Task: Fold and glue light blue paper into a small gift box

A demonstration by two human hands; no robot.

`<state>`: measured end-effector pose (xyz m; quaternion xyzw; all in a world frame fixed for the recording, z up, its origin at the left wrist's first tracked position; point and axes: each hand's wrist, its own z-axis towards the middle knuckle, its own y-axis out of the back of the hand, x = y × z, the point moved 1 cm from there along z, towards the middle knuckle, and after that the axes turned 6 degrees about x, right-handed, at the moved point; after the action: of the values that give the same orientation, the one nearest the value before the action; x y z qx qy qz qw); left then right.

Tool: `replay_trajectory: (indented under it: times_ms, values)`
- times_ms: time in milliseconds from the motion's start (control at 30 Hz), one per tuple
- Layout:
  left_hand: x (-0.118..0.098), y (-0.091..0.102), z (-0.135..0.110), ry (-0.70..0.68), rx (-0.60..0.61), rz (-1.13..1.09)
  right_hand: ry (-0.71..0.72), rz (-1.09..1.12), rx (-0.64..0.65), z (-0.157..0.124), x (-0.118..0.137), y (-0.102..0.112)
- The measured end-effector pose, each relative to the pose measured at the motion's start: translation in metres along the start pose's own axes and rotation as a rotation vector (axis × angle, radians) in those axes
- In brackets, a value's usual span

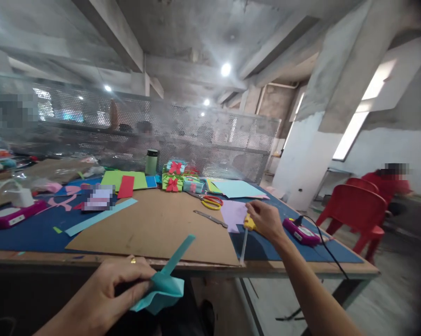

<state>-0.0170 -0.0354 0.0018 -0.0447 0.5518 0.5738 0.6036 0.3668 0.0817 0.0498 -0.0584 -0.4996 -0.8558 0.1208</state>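
Jutting rightward from pinching left grip (108, 287), folded turquoise paper (166, 289); right grip (265, 220) at yellow tool (249, 224), hold unclear.

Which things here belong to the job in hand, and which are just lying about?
Likely in use:
folded turquoise paper piece, in the left hand
yellow glue gun with whitish stick, at the right hand

Apparently just lying about:
pale-green bottle with black lid
red-and-yellow-handled metal scissors
long grey metal blade

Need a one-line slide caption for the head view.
Left hand holds folded turquoise paper; right hand is at a yellow tool beside brown cardboard.
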Motion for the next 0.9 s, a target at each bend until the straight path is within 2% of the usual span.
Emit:
replay_trajectory:
  times_ms: [100,267,367,467,600,700,800,900]
  values:
    - [0.001,0.003,0.007,0.033,-0.042,-0.006,0.096,-0.064,0.129,0.037,0.008,-0.023]
    - [-0.006,0.009,0.012,0.005,-0.101,-0.010,0.233,-0.128,0.388,0.096,0.041,-0.084]
    - [-0.013,0.018,0.007,-0.039,-0.152,0.067,0.243,-0.159,0.463,0.119,0.050,-0.113]
    - [-0.019,0.027,-0.003,-0.167,-0.202,0.214,0.227,-0.171,0.488,0.131,0.050,-0.126]
    - [-0.023,0.030,-0.013,-0.369,-0.284,0.503,0.166,-0.153,0.504,0.136,0.050,-0.126]
    - [-0.024,0.031,-0.016,-0.390,-0.321,0.720,0.111,-0.085,0.496,0.132,0.054,-0.115]
    - [-0.023,0.032,-0.016,-0.381,-0.338,0.848,0.079,0.049,0.471,0.119,0.061,-0.093]
    - [-0.021,0.034,-0.014,-0.361,-0.343,0.909,0.077,0.205,0.414,0.089,0.072,-0.058]
